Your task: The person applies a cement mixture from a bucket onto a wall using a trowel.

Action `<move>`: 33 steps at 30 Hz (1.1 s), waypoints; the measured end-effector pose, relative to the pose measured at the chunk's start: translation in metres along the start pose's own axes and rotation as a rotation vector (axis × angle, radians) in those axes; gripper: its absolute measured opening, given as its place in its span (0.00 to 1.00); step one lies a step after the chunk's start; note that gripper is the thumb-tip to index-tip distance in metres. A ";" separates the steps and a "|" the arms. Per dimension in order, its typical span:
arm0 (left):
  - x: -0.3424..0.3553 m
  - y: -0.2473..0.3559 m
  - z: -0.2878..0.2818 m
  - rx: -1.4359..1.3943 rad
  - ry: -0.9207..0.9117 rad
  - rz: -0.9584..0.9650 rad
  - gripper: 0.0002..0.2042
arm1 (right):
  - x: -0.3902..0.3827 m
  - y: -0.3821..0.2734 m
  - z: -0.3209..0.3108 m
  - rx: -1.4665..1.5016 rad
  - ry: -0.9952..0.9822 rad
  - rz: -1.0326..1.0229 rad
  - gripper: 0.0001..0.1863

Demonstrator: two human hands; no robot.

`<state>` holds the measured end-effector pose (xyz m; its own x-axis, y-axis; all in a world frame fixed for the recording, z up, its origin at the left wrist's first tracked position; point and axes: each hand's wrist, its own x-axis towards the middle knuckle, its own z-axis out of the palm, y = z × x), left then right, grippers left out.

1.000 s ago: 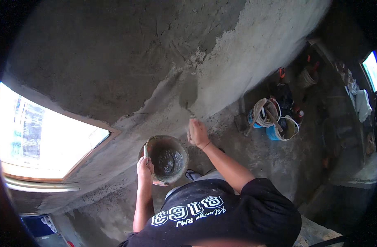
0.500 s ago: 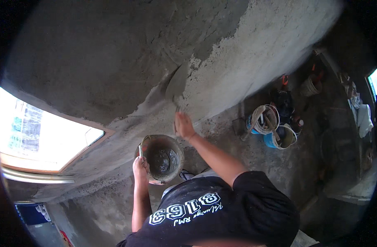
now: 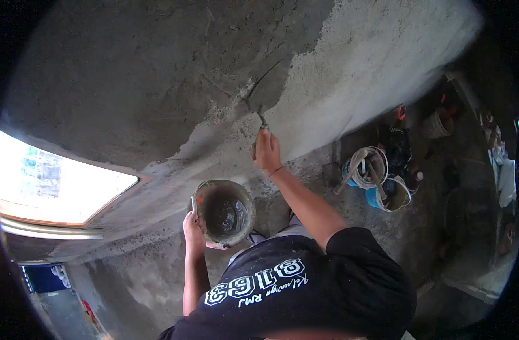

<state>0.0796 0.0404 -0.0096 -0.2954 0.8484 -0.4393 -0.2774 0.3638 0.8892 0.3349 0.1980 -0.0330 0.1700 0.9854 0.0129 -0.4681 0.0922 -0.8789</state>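
Trowel [image 3: 263, 118] juts beyond the right hand [image 3: 267, 153] gripping it — bucket [image 3: 215, 195] beside the left hand [image 3: 195, 228] holding it.

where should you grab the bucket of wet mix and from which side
Probably by its handle, coming from the person's left: the slim, pale grip sits at the left rim of the bucket, apart from the wet grey mix inside, and the left hand is closed on it. The round body looks too wide for one hand.

Trowel [image 3: 263, 121] at wall [image 3: 355, 73], bucket [image 3: 214, 199] in left grip [image 3: 195, 226]
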 end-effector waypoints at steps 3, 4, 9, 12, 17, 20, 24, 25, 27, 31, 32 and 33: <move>-0.002 -0.001 0.001 -0.018 0.006 -0.007 0.09 | -0.026 0.034 -0.009 0.027 -0.058 0.047 0.23; -0.004 -0.003 0.002 -0.036 0.002 -0.018 0.09 | -0.041 0.042 -0.016 -0.029 -0.076 0.103 0.22; -0.012 -0.003 0.009 -0.053 0.015 -0.007 0.09 | -0.041 0.013 -0.020 0.003 -0.080 -0.005 0.21; -0.019 -0.006 0.016 -0.047 0.037 0.014 0.09 | -0.007 -0.017 -0.013 -0.004 -0.054 -0.077 0.21; -0.022 -0.012 0.024 -0.064 0.056 0.052 0.09 | -0.014 0.002 -0.025 -0.119 -0.118 -0.017 0.21; -0.027 -0.015 0.025 -0.103 0.088 0.050 0.08 | -0.034 0.006 -0.036 -0.106 -0.117 0.030 0.20; -0.034 -0.018 0.024 -0.140 0.104 0.051 0.08 | -0.017 -0.009 -0.036 -0.063 -0.096 -0.081 0.20; -0.037 -0.017 0.027 -0.142 0.140 0.027 0.08 | -0.007 -0.015 -0.036 -0.074 -0.079 -0.136 0.20; -0.040 -0.023 0.026 -0.143 0.141 0.069 0.09 | 0.004 -0.019 -0.039 -0.149 -0.106 -0.076 0.20; -0.040 -0.026 0.023 -0.150 0.126 0.092 0.09 | -0.019 -0.005 -0.055 -0.267 -0.131 0.036 0.20; -0.040 -0.027 0.019 -0.158 0.117 0.068 0.09 | -0.023 -0.006 -0.057 -0.267 -0.135 0.032 0.20; -0.038 -0.028 0.017 -0.165 0.108 0.043 0.09 | -0.025 -0.007 -0.059 -0.222 -0.129 -0.005 0.21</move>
<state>0.1143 0.0043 -0.0153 -0.4038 0.8126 -0.4202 -0.4059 0.2525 0.8784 0.3851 0.1640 -0.0557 0.0528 0.9965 0.0653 -0.2633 0.0770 -0.9616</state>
